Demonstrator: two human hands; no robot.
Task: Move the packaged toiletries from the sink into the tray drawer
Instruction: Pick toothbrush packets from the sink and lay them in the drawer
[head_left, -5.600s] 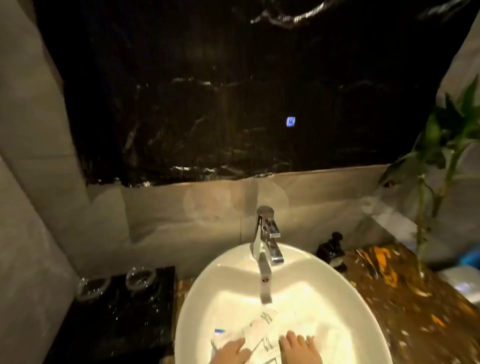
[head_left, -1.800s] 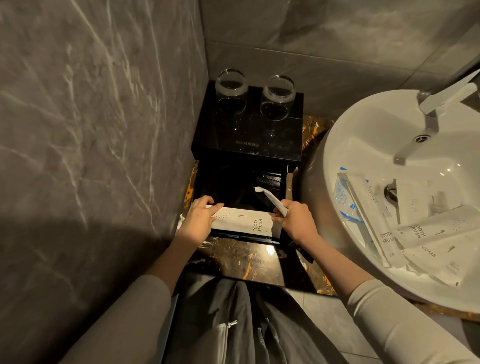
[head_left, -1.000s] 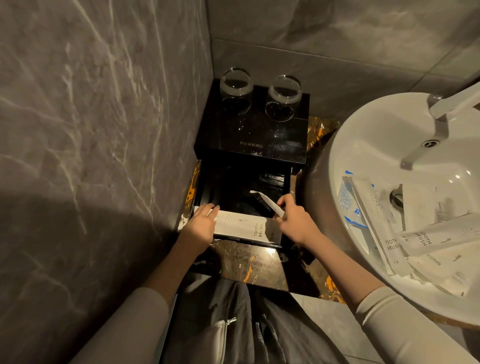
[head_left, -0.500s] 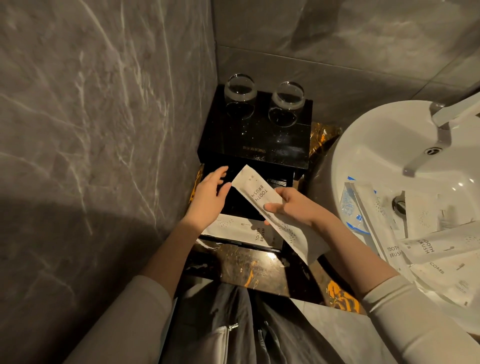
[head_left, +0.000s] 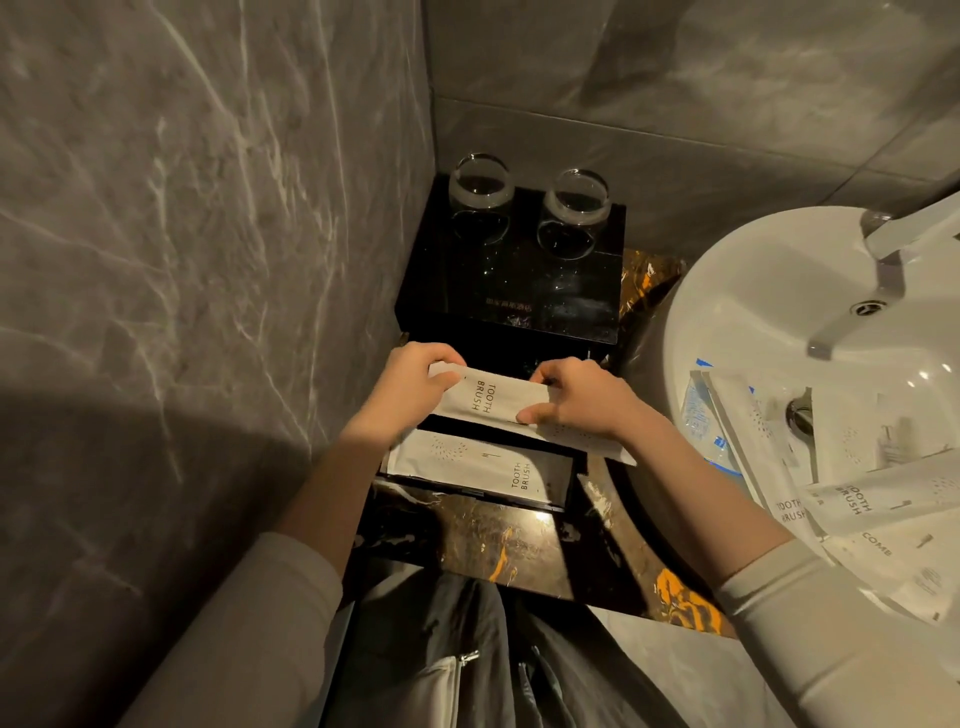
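Now swung flat from its earlier tilt, the toothbrush packet (head_left: 498, 402) sits level over the open tray drawer (head_left: 558, 475). Left hand (head_left: 410, 392) pinches its nine o'clock end, right hand (head_left: 582, 400) grips the three o'clock end. Another toothbrush sachet (head_left: 472, 465) lies in the drawer; more packets (head_left: 852, 506) wait in the sink (head_left: 753, 291) at three o'clock.

"TOOTH BRUSH" is printed on the packet held over the drawer (head_left: 488, 400), on the packet lying in the drawer (head_left: 483, 467) and on two packets in the sink (head_left: 852, 501). Another sink packet (head_left: 883, 551) reads "COMB". The gold lettering on the black box (head_left: 509, 304) is too small to read.
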